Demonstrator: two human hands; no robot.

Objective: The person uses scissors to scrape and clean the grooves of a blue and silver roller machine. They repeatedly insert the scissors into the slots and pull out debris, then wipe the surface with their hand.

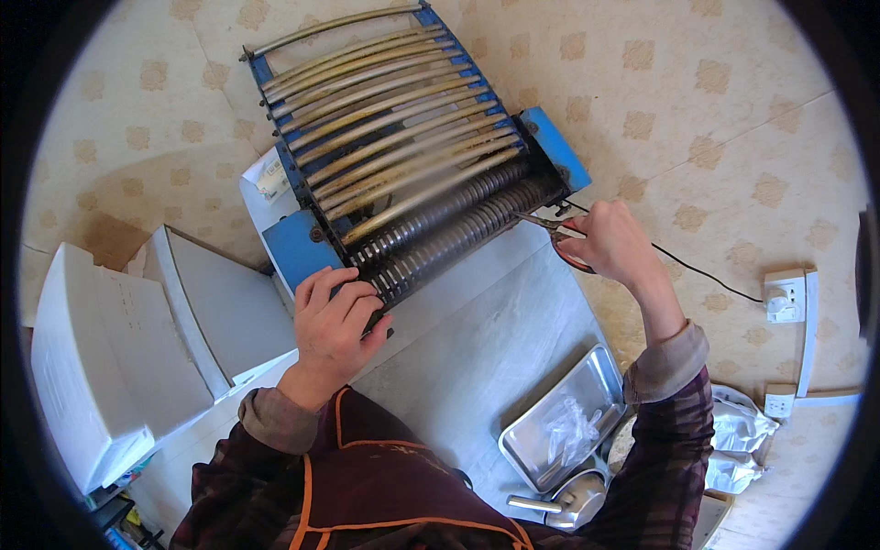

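Observation:
A machine with a rack of metal rods (405,103) over a blue frame has a pair of dark grooved rollers (447,237) along its near side. My left hand (337,313) rests on the near left corner, fingers slightly apart, beside the blue end cover (299,251). In my right hand (612,240) are pliers (574,251) with red-and-black handles. Their narrow jaws reach the near roller close to its right end; whether they pinch anything there is too small to tell.
Under the machine is a grey table (481,337). A metal tray (529,440) holding a crumpled clear plastic bag (572,430) lies near my right forearm, with a metal pot (581,498) beside it. White boxes (124,344) stand left. A black cord (701,275) runs to a wall socket (784,297).

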